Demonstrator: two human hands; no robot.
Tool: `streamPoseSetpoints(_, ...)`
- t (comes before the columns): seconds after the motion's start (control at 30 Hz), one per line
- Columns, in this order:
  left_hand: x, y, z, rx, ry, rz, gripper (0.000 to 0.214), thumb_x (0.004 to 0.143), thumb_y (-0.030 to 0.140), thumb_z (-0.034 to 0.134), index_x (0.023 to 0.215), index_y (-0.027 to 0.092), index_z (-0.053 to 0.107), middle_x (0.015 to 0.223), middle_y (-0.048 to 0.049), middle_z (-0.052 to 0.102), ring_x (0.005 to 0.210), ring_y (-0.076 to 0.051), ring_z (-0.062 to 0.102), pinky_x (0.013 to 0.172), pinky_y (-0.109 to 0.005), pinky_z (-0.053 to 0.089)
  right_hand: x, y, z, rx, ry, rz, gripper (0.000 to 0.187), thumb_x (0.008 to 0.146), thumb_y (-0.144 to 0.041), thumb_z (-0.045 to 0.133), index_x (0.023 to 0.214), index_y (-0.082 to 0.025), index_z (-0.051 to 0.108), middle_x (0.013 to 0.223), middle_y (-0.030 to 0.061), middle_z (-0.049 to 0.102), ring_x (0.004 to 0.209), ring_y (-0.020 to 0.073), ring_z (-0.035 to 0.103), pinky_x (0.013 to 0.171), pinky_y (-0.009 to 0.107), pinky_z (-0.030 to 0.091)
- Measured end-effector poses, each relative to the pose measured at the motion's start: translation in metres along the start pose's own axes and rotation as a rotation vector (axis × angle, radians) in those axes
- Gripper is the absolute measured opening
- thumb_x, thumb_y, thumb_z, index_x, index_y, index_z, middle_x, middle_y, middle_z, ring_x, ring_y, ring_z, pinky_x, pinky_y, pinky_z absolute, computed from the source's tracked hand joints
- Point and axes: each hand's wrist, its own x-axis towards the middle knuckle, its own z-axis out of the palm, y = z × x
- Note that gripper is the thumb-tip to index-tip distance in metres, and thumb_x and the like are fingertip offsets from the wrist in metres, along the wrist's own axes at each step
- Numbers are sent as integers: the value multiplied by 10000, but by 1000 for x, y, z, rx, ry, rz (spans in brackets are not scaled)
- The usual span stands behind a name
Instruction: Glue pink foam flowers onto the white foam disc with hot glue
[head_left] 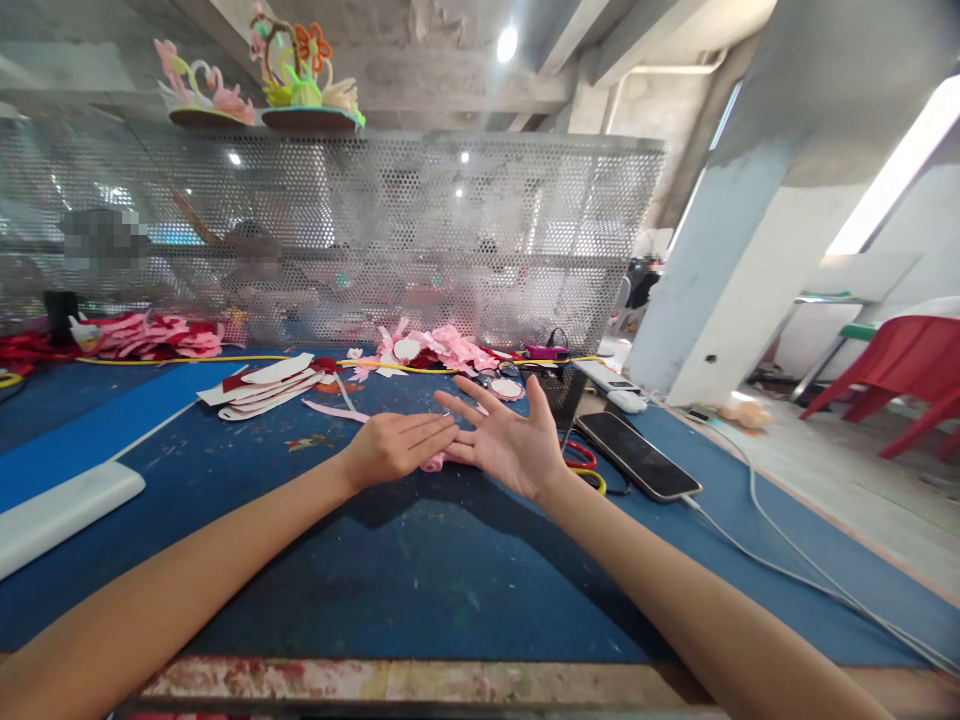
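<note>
My left hand [401, 447] is palm down above the blue table, its fingers pressed together and its thumb hidden. Below its fingers shows the rolled end of a pink strip [433, 463], and the strip's long tail trails out to the left behind the hand. The left fingertips meet the fingers of my right hand [517, 450], which is turned palm up with thumb and fingers spread. Nothing lies on the right palm. How the roll is gripped is partly hidden.
White cut pieces [266, 388] are stacked at the left behind a white bar [71, 510]. Pink scraps [439, 348] lie along a perforated metal screen [420, 230]. Right of my hands are scissors [581, 458] and a phone [637, 455] with a cable. Craft swans [307, 90] stand above.
</note>
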Motion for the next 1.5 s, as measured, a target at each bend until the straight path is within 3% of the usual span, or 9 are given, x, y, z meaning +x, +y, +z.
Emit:
streamPoseSetpoints(0.1, -3, 5, 1, 48, -8, -34, 290, 883, 352, 441, 853, 188, 678, 786, -93, 712, 741, -158, 662, 649, -255, 511, 4, 1, -10, -171, 70, 66, 641, 805, -690, 203, 1099, -198, 489, 1213, 128, 533, 815, 215, 644, 745, 416, 496)
streamPoseSetpoints(0.2, -7, 9, -2, 169, 14, -42, 438, 832, 466, 487, 511, 185, 586, 441, -35, 560, 427, -111, 510, 450, -216, 357, 9, 2, -23, -534, 266, -6, 457, 831, -583, 332, 945, -178, 512, 943, 91, 622, 635, 169, 637, 580, 342, 515)
streamPoseSetpoints(0.33, -10, 16, -5, 256, 86, -28, 504, 877, 423, 393, 454, 182, 524, 404, -16, 477, 389, -103, 405, 446, -246, 240, 10, -1, -40, -836, 424, -139, 287, 757, -464, 554, 755, -178, 531, 619, -9, 562, 445, 104, 512, 475, 255, 436)
streamPoseSetpoints(0.57, -3, 38, -4, 107, 62, -162, 468, 879, 383, 363, 489, 183, 528, 446, -22, 482, 449, -121, 415, 489, -260, 247, 2, 3, -40, -1763, 111, -298, 237, 724, -409, 648, 816, -192, 628, 871, 36, 622, 797, 156, 554, 675, 245, 387)
streamPoseSetpoints(0.67, 5, 54, -2, -77, -6, -351, 440, 897, 332, 350, 532, 173, 537, 495, -18, 529, 512, -127, 485, 534, -251, 316, 4, 6, -40, -1974, 171, -190, 173, 810, -352, 558, 791, -193, 622, 875, 46, 629, 805, 159, 564, 641, 234, 360)
streamPoseSetpoints(0.83, 9, 76, 9, -354, -155, -559, 274, 898, 297, 363, 927, 183, 611, 960, -53, 645, 943, -181, 568, 843, -304, 434, 9, 9, -48, -2027, 333, -94, 137, 824, -267, 507, 795, -197, 621, 767, 50, 661, 702, 182, 588, 536, 246, 297)
streamPoseSetpoints(1.0, -1, 93, 18, -172, -431, -584, 706, 858, 555, 322, 1320, 23, 368, 1410, -235, 309, 1324, -337, 254, 1065, -510, 215, 11, 7, -55, -1994, 434, -70, 171, 834, -307, 484, 810, -212, 624, 774, 36, 685, 700, 182, 607, 521, 240, 303)
streamPoseSetpoints(1.33, 6, 102, -2, -401, -624, -274, 900, 788, 700, 268, 1404, 48, 199, 1473, -176, 117, 1369, -288, 99, 1119, -444, 121, 13, 6, -52, -1980, 435, -79, 181, 828, -330, 496, 809, -216, 635, 781, 27, 694, 696, 169, 605, 528, 230, 311)
streamPoseSetpoints(1.5, 12, 111, -7, -512, -542, -97, 640, 863, 533, 367, 1377, 155, 311, 1465, -97, 250, 1349, -205, 237, 1121, -360, 208, 13, 5, -51, -1992, 446, -68, 191, 827, -328, 495, 824, -210, 644, 786, 31, 694, 707, 165, 609, 531, 225, 310)
